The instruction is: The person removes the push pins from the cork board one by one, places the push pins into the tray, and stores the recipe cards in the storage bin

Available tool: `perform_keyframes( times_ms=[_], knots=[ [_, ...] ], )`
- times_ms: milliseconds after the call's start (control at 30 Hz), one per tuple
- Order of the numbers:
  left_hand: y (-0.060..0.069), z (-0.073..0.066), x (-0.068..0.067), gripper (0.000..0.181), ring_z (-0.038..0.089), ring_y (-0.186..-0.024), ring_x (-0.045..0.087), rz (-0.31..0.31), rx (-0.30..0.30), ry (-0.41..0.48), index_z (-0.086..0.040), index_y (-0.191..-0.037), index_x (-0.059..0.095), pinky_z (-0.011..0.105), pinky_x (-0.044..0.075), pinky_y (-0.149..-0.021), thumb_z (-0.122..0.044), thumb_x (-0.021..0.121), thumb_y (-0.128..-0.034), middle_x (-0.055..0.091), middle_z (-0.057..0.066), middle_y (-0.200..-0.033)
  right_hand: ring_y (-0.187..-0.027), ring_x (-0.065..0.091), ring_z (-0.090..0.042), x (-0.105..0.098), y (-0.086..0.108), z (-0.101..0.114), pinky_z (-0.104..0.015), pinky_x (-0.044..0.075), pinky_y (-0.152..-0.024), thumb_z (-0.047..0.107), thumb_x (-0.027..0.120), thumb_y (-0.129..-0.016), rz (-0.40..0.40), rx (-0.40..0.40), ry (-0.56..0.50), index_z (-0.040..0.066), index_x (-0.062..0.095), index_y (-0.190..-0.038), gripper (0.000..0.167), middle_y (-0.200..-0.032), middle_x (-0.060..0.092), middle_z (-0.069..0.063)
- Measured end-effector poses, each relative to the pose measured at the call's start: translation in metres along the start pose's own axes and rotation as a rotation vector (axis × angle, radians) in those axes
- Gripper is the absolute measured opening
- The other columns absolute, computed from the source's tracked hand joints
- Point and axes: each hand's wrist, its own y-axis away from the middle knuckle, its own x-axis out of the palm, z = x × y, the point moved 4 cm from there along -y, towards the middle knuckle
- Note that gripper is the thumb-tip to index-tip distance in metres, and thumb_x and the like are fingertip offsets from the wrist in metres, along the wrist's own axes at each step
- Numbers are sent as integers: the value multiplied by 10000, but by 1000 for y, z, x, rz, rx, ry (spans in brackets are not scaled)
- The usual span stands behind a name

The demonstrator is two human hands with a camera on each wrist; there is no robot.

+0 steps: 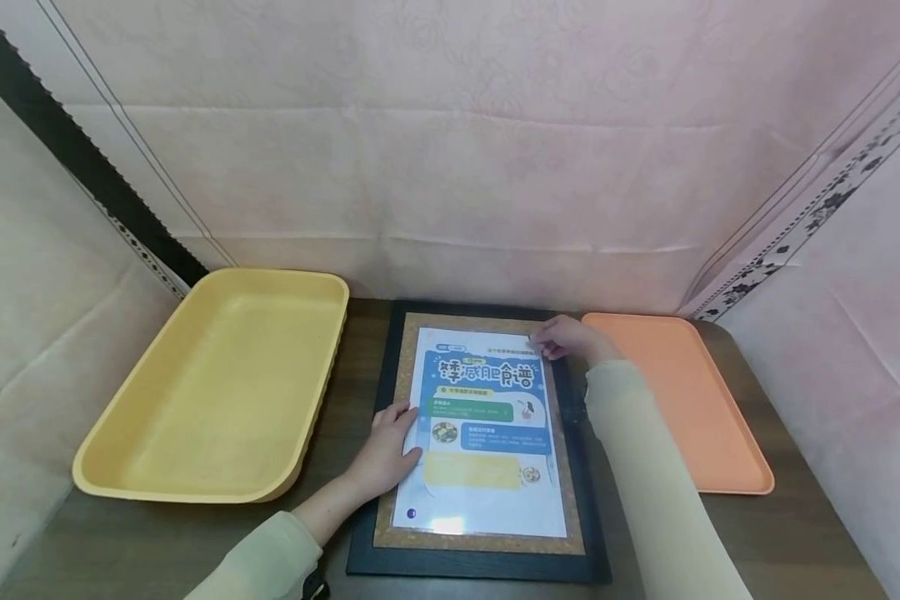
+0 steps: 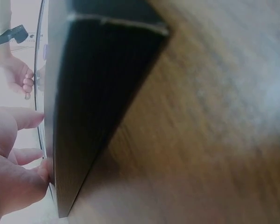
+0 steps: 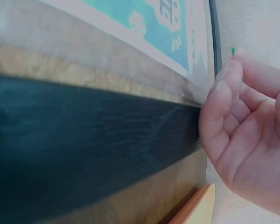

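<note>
Right hand [image 3: 252, 133]: green pin [image 3: 233, 50] (fingertip pinch)

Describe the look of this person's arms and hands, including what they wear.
The left hand and right hand are both gloveless. Pale greenish-cream long sleeves, plain on the visible parts, cover most of each visible forearm. A black item shows at the right wrist, and a dark item beside the left cuff.

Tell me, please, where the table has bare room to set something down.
Bare wood shows in front of the orange tray, right of the right sleeve, and narrowly between the yellow tray and framed board. Crowded: the board, with poster, left hand, right hand.
</note>
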Motion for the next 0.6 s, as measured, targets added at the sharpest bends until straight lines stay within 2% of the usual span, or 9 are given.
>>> perform_keyframes(
  times_ms=[133, 367, 600],
  knots=[
    [0, -2, 0, 556, 353, -1331, 296, 0, 2, 3, 33, -1373, 415, 460, 417, -1030, -107, 626, -878, 325, 207, -1458, -673, 537, -149, -1, 5, 1, -248, 472, -645, 177, 530, -948, 34, 3, -27, -36, 603, -1063, 252, -725, 552, -3],
    [0, -1, 0, 554, 354, -1333, 293, 8, -1, 8, 25, -1375, 416, 466, 415, -1031, -105, 625, -879, 311, 204, -1466, -643, 510, -128, -4, 19, 9, -237, 444, -623, 157, 507, -958, 100, -10, -89, -76, 567, -1055, 260, -696, 538, 8],
    [0, 0, 1, 535, 360, -1335, 289, 7, 4, -3, 19, -1361, 436, 477, 403, -1038, -110, 626, -879, 315, 208, -1463, -665, 503, -130, -11, 32, 15, -243, 451, -653, 158, 456, -979, 123, -34, -72, -108, 511, -1091, 294, -706, 514, 18]
  ],
)
